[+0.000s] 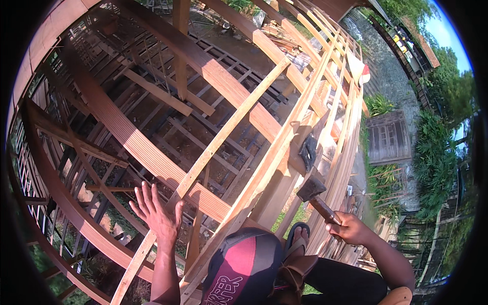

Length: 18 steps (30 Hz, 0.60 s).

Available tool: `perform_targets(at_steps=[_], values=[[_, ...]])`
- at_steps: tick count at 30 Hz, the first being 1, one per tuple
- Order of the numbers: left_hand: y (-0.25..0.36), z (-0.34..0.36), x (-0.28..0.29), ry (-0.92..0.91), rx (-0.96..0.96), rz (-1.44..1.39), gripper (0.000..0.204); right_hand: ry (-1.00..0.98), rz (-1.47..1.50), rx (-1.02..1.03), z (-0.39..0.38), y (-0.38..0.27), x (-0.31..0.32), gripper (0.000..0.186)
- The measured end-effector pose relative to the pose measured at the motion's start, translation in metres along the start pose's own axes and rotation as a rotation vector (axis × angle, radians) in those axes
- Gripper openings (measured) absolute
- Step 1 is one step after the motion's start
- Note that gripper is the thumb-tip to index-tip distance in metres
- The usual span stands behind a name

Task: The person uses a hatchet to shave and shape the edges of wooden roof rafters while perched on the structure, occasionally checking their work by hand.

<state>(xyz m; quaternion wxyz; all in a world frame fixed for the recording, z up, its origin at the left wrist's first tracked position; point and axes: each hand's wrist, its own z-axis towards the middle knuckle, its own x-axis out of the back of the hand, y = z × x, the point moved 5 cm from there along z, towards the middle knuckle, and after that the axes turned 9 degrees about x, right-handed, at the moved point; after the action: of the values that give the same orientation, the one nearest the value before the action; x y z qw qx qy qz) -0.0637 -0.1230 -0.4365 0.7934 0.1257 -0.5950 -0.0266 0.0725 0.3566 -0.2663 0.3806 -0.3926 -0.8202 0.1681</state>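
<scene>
My left hand is open, its fingers spread and the thumb apart. It is over a thin wooden batten that slants across several thick reddish-brown beams; whether the palm presses on the wood I cannot tell. In my right hand is a hammer, gripped by its brown wooden handle. The dark hammer head points up and to the left, over long pale timbers. My foot, in a flip-flop, is beside these timbers.
Dark-grey and maroon cloth fills the lower middle. A dark object, its kind unclear, lies on the boards beyond the hammer. Below the open frame are ground and stacked bars. Plants and a wooden panel stand at right.
</scene>
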Motion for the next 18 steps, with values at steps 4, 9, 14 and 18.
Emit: perform_targets(at_steps=[4,9,14,18], values=[[0.011,0.009,0.000,-0.034,0.154,0.078,0.093,-0.094,-0.101,-0.019,0.061,0.005,-0.003,0.036],[0.009,0.011,-0.004,-0.049,0.215,0.123,0.093,-0.096,0.059,0.028,0.122,-0.018,0.009,0.033],[-0.001,0.011,-0.008,-0.135,0.245,0.031,0.096,-0.125,0.093,0.222,0.158,-0.012,-0.001,0.030],[-0.003,0.013,-0.019,-0.080,0.188,-0.008,0.106,-0.273,-0.139,0.409,0.152,0.009,-0.012,0.093]])
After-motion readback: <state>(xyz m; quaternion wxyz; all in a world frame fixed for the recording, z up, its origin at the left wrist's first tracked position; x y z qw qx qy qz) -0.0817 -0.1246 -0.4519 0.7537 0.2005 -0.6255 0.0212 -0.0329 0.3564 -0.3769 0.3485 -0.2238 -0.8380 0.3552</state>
